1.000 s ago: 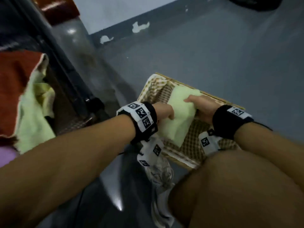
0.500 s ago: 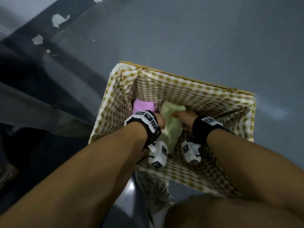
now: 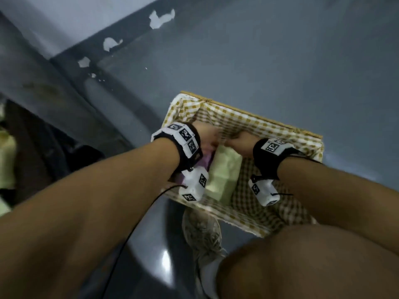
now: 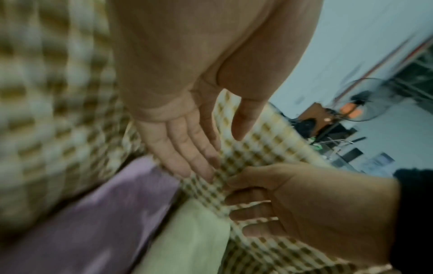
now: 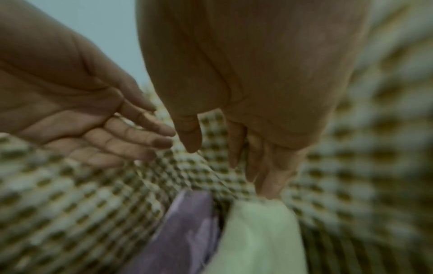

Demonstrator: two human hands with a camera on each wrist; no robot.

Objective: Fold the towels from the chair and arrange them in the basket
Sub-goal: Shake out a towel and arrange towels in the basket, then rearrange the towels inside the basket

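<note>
Lying side by side, purple towel (image 4: 93, 213), green towel (image 3: 224, 171), wrist views blurred, seemingly untouched.

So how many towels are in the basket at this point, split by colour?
Purple towel: 1
Green towel: 1
Total in the basket: 2

Folded green towel (image 3: 224, 169) lies beside purple towel (image 3: 206, 162) inside checked-lined basket (image 3: 254, 121).
</note>
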